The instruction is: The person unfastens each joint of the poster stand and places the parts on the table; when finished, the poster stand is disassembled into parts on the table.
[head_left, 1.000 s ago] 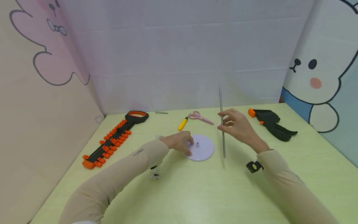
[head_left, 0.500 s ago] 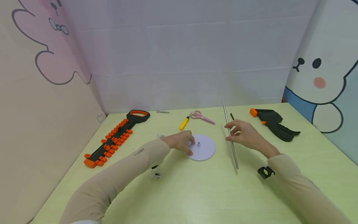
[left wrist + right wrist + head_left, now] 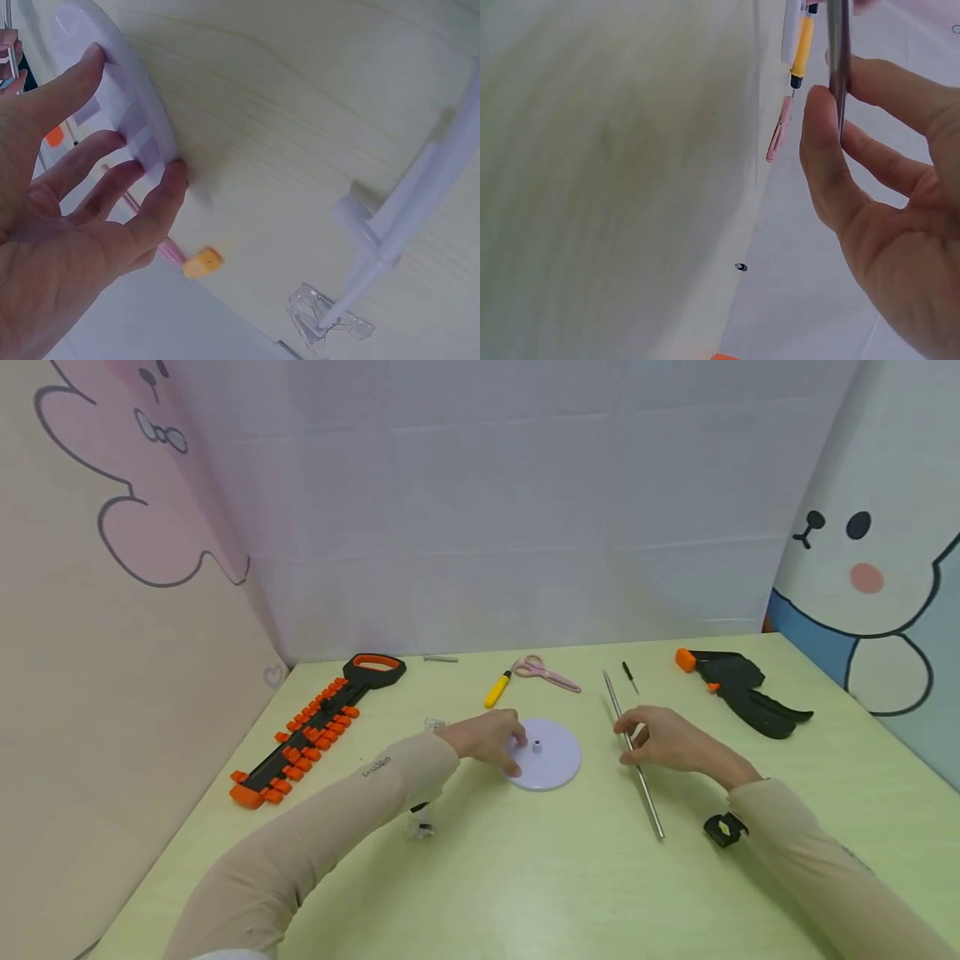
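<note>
A flat white round base [image 3: 551, 770] with a small raised stub in its centre lies on the table. My left hand [image 3: 487, 739] holds its left side; in the left wrist view, thumb and bent fingertips touch the disc near its rim. My right hand [image 3: 678, 742] pinches a thin metal rod [image 3: 647, 797] between thumb and fingers, right of the base. The rod slants, upper end toward the back wall, lower end toward me, low over the table; whether it touches the tabletop I cannot tell. Up close, the rod [image 3: 840, 45] is smooth and shiny.
Behind lie a yellow-handled tool [image 3: 497, 690], pink scissors [image 3: 551, 675], a small black screwdriver [image 3: 628, 672] and a metal piece [image 3: 441, 658]. A black-orange rack [image 3: 307, 731] stands left, a black-orange tool [image 3: 750, 693] right. A white bar [image 3: 420, 187] with clear clips lies under my left forearm.
My right hand has moved right, toward me and downward, tilting the rod from nearly upright to slanted. The black screwdriver has come into view. My left hand stays on the base.
</note>
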Available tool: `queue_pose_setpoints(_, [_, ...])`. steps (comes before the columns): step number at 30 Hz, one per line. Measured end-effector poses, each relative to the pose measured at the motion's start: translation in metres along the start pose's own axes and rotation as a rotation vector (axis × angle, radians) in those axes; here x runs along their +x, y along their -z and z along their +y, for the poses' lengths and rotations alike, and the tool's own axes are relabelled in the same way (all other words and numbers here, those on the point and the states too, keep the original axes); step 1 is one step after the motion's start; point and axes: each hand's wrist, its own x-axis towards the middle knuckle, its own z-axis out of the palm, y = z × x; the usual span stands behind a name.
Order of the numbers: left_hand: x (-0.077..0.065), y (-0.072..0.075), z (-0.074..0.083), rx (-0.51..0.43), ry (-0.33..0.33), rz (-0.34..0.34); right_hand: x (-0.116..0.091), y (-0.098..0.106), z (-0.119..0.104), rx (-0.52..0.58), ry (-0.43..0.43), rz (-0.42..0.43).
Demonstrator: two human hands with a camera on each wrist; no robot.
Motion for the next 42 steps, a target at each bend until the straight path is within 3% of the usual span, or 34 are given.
queue_pose_setpoints(16, [-0.004,0.001,0.006,-0.018,0.006,0.008,-0.002,-0.005,0.008,-0.074,-0.042,-0.075])
queue_pose_setpoints(27, [-0.001,-0.001,0.003,-0.006,0.011,0.007,0.001,-0.010,0.002,-0.134,-0.010,-0.065])
queue_pose_setpoints(42, [-0.005,0.000,0.004,0.000,0.006,0.003,0.002,-0.011,0.003,-0.133,-0.037,-0.086])
